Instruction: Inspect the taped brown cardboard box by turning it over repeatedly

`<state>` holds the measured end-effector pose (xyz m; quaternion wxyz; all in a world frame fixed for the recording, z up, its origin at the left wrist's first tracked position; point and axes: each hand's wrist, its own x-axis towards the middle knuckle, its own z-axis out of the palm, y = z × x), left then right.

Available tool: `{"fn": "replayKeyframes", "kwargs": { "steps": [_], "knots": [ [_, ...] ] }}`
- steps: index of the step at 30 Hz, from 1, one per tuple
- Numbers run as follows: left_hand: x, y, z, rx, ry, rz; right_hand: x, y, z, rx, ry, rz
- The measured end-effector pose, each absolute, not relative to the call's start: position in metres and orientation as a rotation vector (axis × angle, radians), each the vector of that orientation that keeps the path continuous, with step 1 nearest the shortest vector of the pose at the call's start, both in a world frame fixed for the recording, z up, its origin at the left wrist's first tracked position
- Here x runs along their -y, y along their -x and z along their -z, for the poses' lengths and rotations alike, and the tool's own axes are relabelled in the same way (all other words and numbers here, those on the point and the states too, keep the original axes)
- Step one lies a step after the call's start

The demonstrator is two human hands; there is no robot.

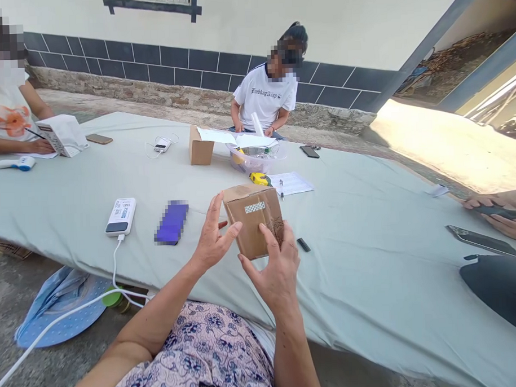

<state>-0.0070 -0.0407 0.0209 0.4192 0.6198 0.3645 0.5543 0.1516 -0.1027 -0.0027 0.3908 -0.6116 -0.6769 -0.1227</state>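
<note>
Flowered clothing (204,348) nearest, across the lap. Cardboard box (247,230) just beyond, between the two hands, tilted, longer edges running roughly near to far; whether it rests on the cloth (370,257), cannot tell. Left hand (215,243) at its left side, fingers spread wide, thumb at the face. Right hand (280,272) nearer, half-curled, holding the near right part, thumb at the near edge.

A box (248,233) sits between a person's fingers (215,211) at a table (361,229), a power bank (121,216) lying to their left, a bar (304,245) to their right. Beyond the fingers, a tape measure (260,179) and paper (295,184) lie before a basin (257,163), another box (200,152) at its left.
</note>
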Motion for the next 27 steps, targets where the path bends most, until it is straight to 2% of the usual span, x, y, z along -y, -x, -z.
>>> {"fn": "replayKeyframes", "kwargs": {
  "steps": [6, 15, 27],
  "knots": [
    [0.036, 0.012, -0.024, -0.954, -1.469, -1.492, 0.099, -0.151, -0.006, 1.727, 1.445, 0.262],
    [0.05, 0.0, -0.024, -0.997, -1.633, -1.52, 0.056, -0.147, -0.061, 1.659, 1.473, 0.076],
    [0.046, 0.006, -0.022, -1.025, -1.63, -1.528, 0.039, -0.158, -0.079, 1.514, 1.34, -0.229]
  ]
}}
